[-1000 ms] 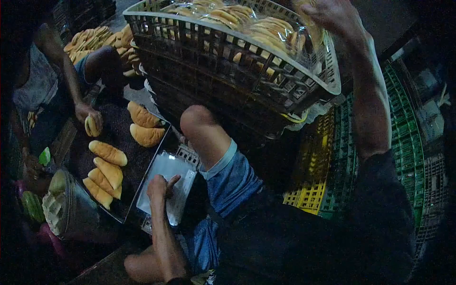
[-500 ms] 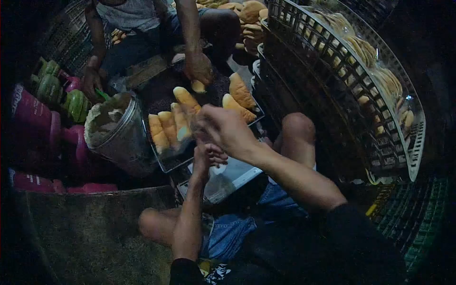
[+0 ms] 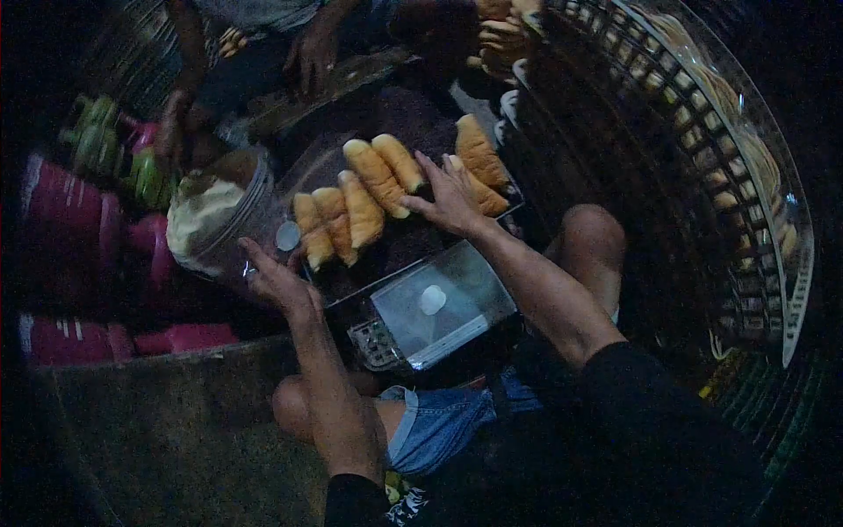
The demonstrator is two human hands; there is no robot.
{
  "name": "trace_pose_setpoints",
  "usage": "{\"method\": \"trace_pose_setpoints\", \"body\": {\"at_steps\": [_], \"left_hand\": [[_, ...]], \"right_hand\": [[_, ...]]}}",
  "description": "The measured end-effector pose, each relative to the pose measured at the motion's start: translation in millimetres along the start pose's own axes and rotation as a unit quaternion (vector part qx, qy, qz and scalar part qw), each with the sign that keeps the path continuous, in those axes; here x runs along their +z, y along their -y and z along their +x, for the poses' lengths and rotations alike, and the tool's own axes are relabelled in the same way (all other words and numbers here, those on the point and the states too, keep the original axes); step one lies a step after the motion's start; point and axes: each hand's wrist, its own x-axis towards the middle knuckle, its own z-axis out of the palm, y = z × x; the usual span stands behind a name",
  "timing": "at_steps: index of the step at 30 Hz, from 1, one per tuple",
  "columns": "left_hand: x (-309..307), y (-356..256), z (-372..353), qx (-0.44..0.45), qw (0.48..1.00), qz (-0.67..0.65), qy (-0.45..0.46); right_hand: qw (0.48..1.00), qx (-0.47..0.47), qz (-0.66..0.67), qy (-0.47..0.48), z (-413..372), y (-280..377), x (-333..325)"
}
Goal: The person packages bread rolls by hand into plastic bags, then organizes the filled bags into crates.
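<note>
My left hand (image 3: 279, 279) is raised beside the cream tub, thumb and fingers around what looks like a clear plastic bag (image 3: 288, 235) with a round pale mark. Over the tray, my right hand (image 3: 452, 198) has its fingers spread, the fingertips right at a bread roll (image 3: 398, 162) and the thumb near the end of another roll (image 3: 376, 178). Partly behind that hand lies a further roll (image 3: 485, 195). Several more rolls (image 3: 332, 224) lie in a row at the tray's left. In front of me is a stack of clear bags (image 3: 399, 303) with a white round mark.
A clear tub of pale cream (image 3: 206, 215) stands left of the tray. Pink containers (image 3: 70, 220) and green ones (image 3: 145, 180) are farther left. Tall black crates (image 3: 702, 176) with bagged bread rise at the right. Across the tray, another person's hand (image 3: 312, 57) rests near the edge.
My hands have parted: the left moved left toward the tub, the right reached to the rolls. The other person's hand has drawn back, and another roll now lies in the tray.
</note>
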Motion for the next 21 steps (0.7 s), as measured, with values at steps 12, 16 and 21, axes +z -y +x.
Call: {"method": "trace_pose_setpoints", "body": {"at_steps": [12,16,21], "left_hand": [[-10,63,37,-0.057,0.985,-0.095,0.134],[-15,34,14,-0.064,0.989,-0.121,0.061],[-24,36,27,0.014,0.996,-0.043,0.073]], "right_hand": [[0.995,-0.017,-0.025,0.096,31,-1,-61],[0.991,-0.015,-0.116,0.066,18,-34,40],[0.976,0.060,0.178,0.113,48,-24,-72]]}}
